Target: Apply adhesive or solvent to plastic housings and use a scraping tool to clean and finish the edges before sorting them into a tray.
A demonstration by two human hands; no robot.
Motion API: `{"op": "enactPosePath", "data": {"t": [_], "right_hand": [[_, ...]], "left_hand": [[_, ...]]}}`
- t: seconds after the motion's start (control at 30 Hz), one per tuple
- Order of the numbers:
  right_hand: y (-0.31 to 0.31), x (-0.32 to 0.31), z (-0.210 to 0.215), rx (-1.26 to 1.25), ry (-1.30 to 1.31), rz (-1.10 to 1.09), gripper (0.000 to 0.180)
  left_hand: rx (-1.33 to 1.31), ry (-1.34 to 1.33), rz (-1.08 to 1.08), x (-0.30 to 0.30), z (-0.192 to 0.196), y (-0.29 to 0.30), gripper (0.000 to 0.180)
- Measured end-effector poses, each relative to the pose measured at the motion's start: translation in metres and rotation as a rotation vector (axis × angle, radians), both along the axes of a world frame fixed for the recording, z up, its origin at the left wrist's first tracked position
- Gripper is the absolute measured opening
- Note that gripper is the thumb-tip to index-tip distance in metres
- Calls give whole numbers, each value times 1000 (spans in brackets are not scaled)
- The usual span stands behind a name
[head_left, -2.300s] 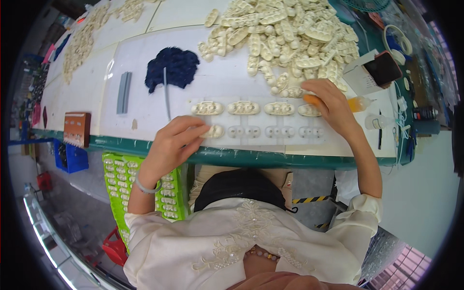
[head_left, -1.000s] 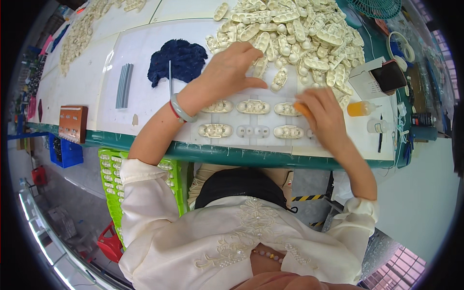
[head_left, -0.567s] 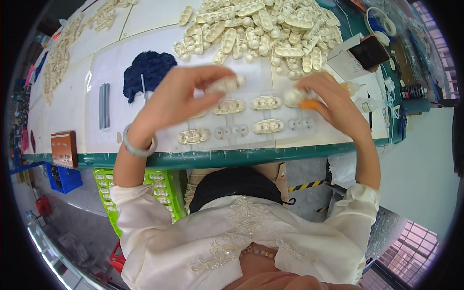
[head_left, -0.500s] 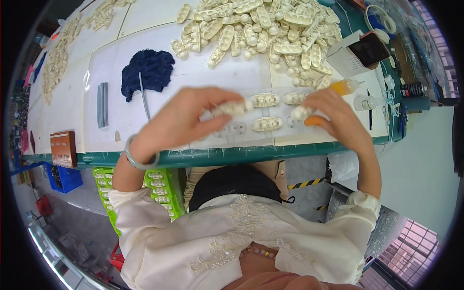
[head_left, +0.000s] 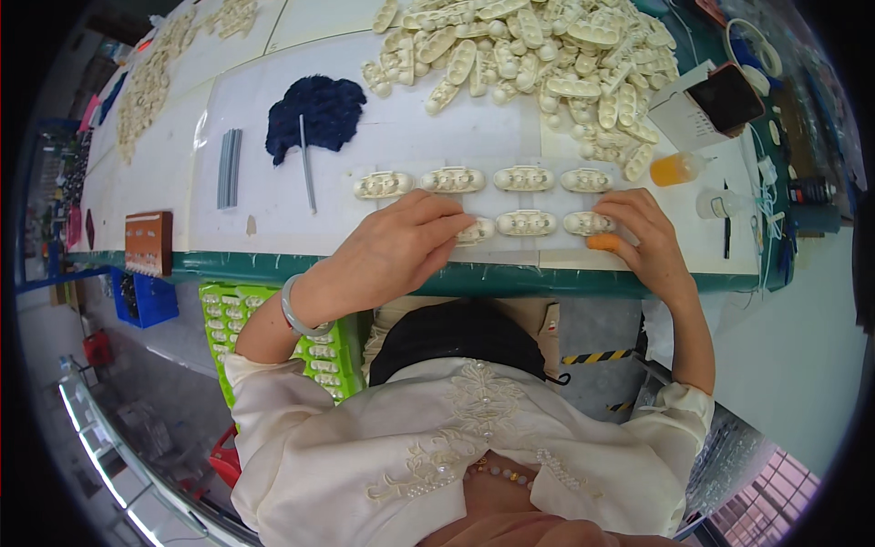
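Cream-white oblong plastic parts with hollows in them lie in two rows on a clear plastic sheet (head_left: 497, 194) at the table's front. In the near row, my left hand (head_left: 406, 239) pinches a part (head_left: 476, 232) by its left end; the fingers hide some of it. The fingers of my right hand (head_left: 645, 239), one in an orange cover (head_left: 608, 242), close on the right-end part (head_left: 585, 223) of that row. A middle part (head_left: 527, 223) rests between the hands, untouched. Several more parts, such as one at the left end (head_left: 383, 185), make up the far row.
A large heap of similar parts (head_left: 547, 68) covers the far side. Dark blue cloth (head_left: 316, 114), grey rods (head_left: 229, 169), an orange-filled bottle (head_left: 674, 169), and a phone on a box (head_left: 725, 96) stand around. A green crate (head_left: 351, 342) of parts sits below the table edge.
My left hand has come down from above the rows to the near row. Parts now fill the far row's left end. My right hand has set its part down but keeps touching it.
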State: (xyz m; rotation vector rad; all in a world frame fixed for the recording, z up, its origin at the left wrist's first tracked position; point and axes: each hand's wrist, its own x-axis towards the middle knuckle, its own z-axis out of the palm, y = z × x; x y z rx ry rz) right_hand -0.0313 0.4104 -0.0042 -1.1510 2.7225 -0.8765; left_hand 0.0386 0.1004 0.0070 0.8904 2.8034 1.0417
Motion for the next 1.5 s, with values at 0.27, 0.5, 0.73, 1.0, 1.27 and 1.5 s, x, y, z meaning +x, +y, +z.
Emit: {"op": "enactPosePath", "data": {"t": [0.27,0.5,0.73,1.0,1.27,1.5], "right_hand": [[7,10,1,-103,29,-101,36],[-3,-15,-3,-199,186,-256,34],[-9,-23,-19,-204,71,-147,35],[79,24,-33,-401,-46,-793,30],[127,-17,-48,-599,216,-1056,64],[157,-34,-89,-713,-64,-853,55]], "left_hand": [[-65,97,153,7,-7,-1,27],[-5,167,352,-12,11,-8,31],[-48,138,298,-27,12,1,38],[-50,167,247,-38,24,13,32],[7,153,120,-47,33,51,31],[-16,206,297,-28,43,22,29]]}}
